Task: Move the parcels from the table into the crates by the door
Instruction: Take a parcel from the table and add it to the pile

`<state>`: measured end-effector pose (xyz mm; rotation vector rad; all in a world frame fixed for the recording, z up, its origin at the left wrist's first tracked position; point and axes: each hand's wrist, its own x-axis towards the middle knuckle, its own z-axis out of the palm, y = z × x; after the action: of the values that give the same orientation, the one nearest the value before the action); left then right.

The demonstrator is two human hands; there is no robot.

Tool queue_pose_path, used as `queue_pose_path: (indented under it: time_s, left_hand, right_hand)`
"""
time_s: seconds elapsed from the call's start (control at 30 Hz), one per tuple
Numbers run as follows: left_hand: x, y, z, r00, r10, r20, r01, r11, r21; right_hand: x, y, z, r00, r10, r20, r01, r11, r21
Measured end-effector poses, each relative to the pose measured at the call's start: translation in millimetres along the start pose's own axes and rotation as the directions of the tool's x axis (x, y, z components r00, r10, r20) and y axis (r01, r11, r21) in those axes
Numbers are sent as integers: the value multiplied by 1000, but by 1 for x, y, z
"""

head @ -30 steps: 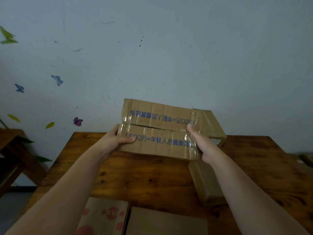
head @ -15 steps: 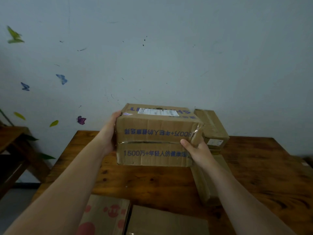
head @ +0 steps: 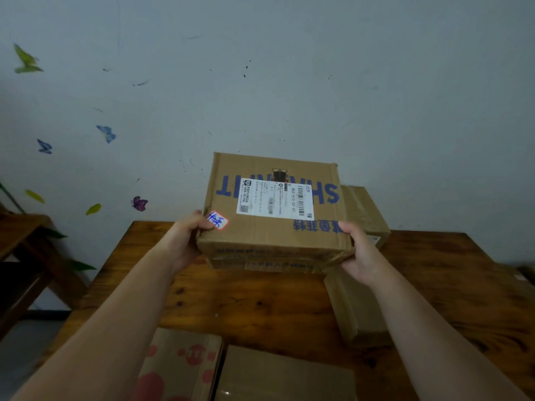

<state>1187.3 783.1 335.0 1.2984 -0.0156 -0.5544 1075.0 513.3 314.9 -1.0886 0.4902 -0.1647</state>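
A brown cardboard parcel (head: 260, 235) with blue print and a white shipping label is held above the wooden table (head: 260, 305), its labelled top tilted toward me. My left hand (head: 185, 241) grips its left edge, thumb on top near a small red-edged sticker. My right hand (head: 362, 253) grips its right corner, thumb on top. More parcels lie on the table: a long one (head: 356, 311) at the right, one (head: 364, 212) behind the held parcel by the wall, one with red print (head: 179, 369) and a plain one (head: 283, 374) at the near edge. No crates are in view.
A pale wall with butterfly stickers (head: 140, 203) rises right behind the table. A dark wooden bench or stand (head: 26, 256) sits at the left, with floor below it. Something dark lies at the table's far right edge (head: 525, 273).
Both hands have lifted the parcel off the table and tipped it toward me; its side with blue text faced me before, now its labelled top does.
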Motion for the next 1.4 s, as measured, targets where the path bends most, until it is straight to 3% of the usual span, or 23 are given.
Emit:
queue_pose_path:
  time_s: [0.1,0.33,0.6,0.93,1.07,1.2,1.4]
  left_hand:
    - [-1,4,7,999,-13,-41,12,1000,-8]
    - [5,0,9,998,-14,-55,23,986,163]
    - [8,-3,6,995,65,-76,-49,978,203]
    - [7,0,-3,964,265,-14,-264,964,14]
    - [8,1,-3,956,295,-2,-295,955,-32]
    - [9,1,-4,963,264,-59,-265,964,-8]
    - [20,-7,-2,989,61,-132,-59,998,18]
  right_hand:
    - [-2,6,-2,1000,0,-18,0,1000,-7]
    - [-5,8,-3,999,-39,-3,38,990,-139]
    - [-2,5,-6,998,-59,-19,57,995,-87]
    - [3,6,-3,949,-285,134,297,952,-74]
    - [6,2,-1,936,-313,159,324,945,-47]
    - [6,-2,1,941,-302,153,322,938,-128]
    - [5,-9,3,958,-285,19,271,887,-374]
